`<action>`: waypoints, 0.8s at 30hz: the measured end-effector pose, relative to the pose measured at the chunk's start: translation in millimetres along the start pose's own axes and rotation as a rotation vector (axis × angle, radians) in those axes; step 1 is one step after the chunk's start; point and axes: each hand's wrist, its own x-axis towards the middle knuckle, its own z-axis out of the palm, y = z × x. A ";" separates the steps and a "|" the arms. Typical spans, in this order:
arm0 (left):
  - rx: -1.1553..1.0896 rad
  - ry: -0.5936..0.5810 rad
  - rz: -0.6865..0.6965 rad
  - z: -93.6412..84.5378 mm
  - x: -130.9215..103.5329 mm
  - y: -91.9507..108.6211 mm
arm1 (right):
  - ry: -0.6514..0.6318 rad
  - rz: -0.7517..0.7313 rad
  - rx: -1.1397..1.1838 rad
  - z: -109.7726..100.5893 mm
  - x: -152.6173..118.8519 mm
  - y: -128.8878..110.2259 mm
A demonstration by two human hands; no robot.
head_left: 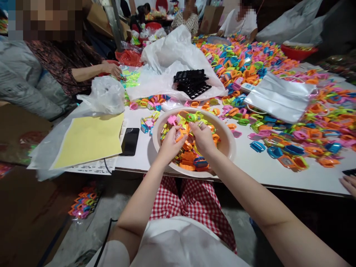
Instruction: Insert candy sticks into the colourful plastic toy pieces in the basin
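- I have both hands over the pale bowl (232, 144), which sits at the near edge of the white table (244, 163), right in front of the wearer's body.
- My left hand (171, 145) is curled nearly closed, thumb and fingers around an orange piece (180, 135) held above the heap.
- My right hand (205, 140) is just beside it with its fingers bent inward; something small and pale shows at the fingertips, but I cannot tell how firmly it is gripped.
- Below the hands I see loose plastic pieces (188, 157) filling much of the bowl: orange, yellow, pink and green, with a blue piece (200, 162) toward the near side.
- Left of the bowl I have a dark phone (130, 141) lying flat, then a yellow sheet (89, 139) partly covering printed paper (96, 168).
- Beyond the bowl, black trays (192, 82) are stacked unevenly on white plastic sheeting (172, 48).
- To the right I see a wide pile (236, 63) of similar bright pieces, with a silvery bag (280, 97) lying on it.
- At far left a co-worker's hand (112, 69) reaches toward yellow-green pieces (132, 78); another person's hand (349, 184) shows at the right edge.
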 end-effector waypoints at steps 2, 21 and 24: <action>0.069 0.011 0.022 -0.6 -0.2 3.3 | 0.030 -0.008 0.016 0.2 0.7 1.8; 0.369 0.100 0.012 4.1 -4.6 14.1 | 0.146 0.010 -0.043 3.1 2.5 8.4; 0.429 0.072 0.022 4.7 -4.9 13.5 | 0.164 0.025 -0.057 2.7 2.1 7.9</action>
